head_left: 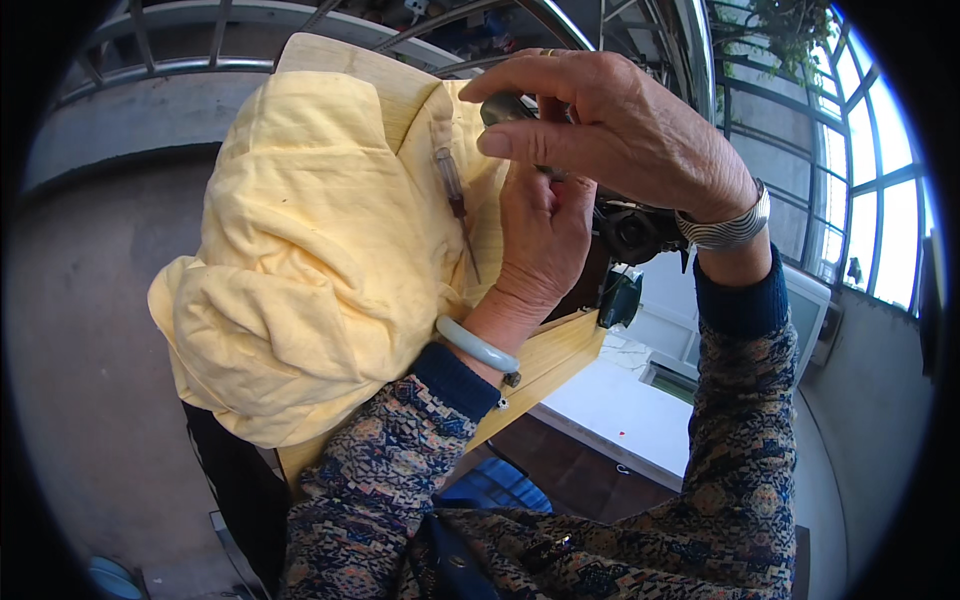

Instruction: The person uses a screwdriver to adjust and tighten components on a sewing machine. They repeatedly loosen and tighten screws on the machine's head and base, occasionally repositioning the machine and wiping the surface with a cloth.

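Observation:
My right hand (625, 130) curls its thumb and fingers round a dark, smooth, rounded piece (508, 108), whose kind I cannot make out. Just below, my left hand (545, 235) reaches up with bent fingers closed against the underside of that piece; its fingertips are partly hidden. Left of my hands, a large pale yellow cloth (310, 230) lies bunched over a light wooden tabletop (350, 75). A screwdriver (452, 185) with a clear handle and thin shaft lies beside the cloth, close to my left hand.
A black machine part (632, 232) with a round knob stands behind my right wrist. Metal railings (215, 35) run along the far side. A white surface (620, 410) lies to the right, beyond the wooden edge (540, 370). A blue seat (497, 485) shows below.

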The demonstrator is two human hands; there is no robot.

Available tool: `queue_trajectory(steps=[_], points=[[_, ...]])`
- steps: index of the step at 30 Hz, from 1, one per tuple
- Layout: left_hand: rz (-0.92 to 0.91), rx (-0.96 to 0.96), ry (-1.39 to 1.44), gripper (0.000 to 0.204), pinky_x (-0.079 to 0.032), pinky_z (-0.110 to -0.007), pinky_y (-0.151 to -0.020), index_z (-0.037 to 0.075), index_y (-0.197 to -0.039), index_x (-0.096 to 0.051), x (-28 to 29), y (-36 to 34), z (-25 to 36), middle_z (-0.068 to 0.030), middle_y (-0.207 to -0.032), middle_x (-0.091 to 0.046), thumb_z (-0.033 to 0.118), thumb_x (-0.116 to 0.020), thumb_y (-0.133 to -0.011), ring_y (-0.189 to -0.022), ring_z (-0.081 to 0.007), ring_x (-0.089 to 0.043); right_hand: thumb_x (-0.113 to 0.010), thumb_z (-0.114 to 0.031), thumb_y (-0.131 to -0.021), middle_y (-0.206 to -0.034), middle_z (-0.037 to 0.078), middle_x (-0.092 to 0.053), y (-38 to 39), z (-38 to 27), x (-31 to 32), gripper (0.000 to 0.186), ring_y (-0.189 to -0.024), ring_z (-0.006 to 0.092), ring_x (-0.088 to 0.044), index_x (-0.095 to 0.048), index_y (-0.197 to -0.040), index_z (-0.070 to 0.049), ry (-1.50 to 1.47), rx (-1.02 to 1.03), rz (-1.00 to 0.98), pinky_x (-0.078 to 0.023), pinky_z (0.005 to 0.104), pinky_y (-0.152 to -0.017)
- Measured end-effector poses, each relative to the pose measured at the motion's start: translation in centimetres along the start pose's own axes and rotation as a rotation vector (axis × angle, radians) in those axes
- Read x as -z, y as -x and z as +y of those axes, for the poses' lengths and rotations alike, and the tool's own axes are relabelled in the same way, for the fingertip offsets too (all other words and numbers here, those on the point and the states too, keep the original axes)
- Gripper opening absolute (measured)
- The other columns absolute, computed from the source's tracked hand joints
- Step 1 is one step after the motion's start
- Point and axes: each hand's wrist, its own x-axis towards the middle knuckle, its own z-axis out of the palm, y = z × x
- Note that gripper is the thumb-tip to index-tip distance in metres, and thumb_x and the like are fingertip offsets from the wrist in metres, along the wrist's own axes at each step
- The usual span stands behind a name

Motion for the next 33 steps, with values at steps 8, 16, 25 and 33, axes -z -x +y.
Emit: queue_trajectory(steps=[8, 16, 25, 33], points=[[0.007, -0.034, -0.002, 0.023, -0.038, -0.025, -0.058, 0.001, -0.089, -0.053, -0.1, 0.0, 1.2, -0.0002, -0.068, -0.049, 0.019, -0.066, -0.096, -0.065, -0.0064, -0.046, -0.083, -0.029, -0.082, -0.078, 0.006, -0.068, 0.1, 0.1, -0.3, 0.035, -0.063, 0.0143, -0.062, -0.071, -0.103, -0.003, 0.026, -0.032, 0.013, -0.052, 0.0283, -0.059], [-0.234, 0.375, -0.410, 0.024, -0.046, -0.031, -0.049, -0.007, -0.088, -0.056, 2.0, -2.0, 4.4, -0.0129, -0.068, -0.060, 0.015, -0.051, -0.096, -0.052, -0.0203, -0.059, -0.082, -0.028, -0.082, -0.078, 0.008, -0.068, -0.3, 0.4, -0.6, 0.033, -0.063, 0.0167, -0.062, -0.071, -0.099, -0.002, 0.077, -0.014, 0.052, -0.052, 0.0291, -0.058], [-0.732, 0.924, -0.145, 0.026, -0.053, -0.030, -0.057, -0.004, -0.099, -0.057, 0.0, 1.9, -0.8, -0.0155, -0.092, -0.061, 0.018, -0.043, -0.100, -0.072, -0.0230, -0.068, -0.080, -0.027, -0.085, -0.080, 0.010, -0.070, -0.2, -0.1, -1.1, 0.032, -0.064, 0.0181, -0.064, -0.071, -0.101, -0.001, 0.047, -0.017, 0.068, -0.053, 0.0302, -0.060], [-0.495, 0.785, 0.181, 0.029, -0.050, -0.028, -0.055, 0.001, -0.097, -0.053, -1.3, 4.0, -5.1, -0.0101, -0.086, -0.059, 0.026, -0.041, -0.107, -0.065, -0.0164, -0.063, -0.079, -0.028, -0.086, -0.080, 0.010, -0.070, -0.3, 0.0, -1.1, 0.030, -0.063, 0.0186, -0.063, -0.071, -0.099, -0.002, 0.030, 0.007, 0.072, -0.052, 0.0310, -0.060]])
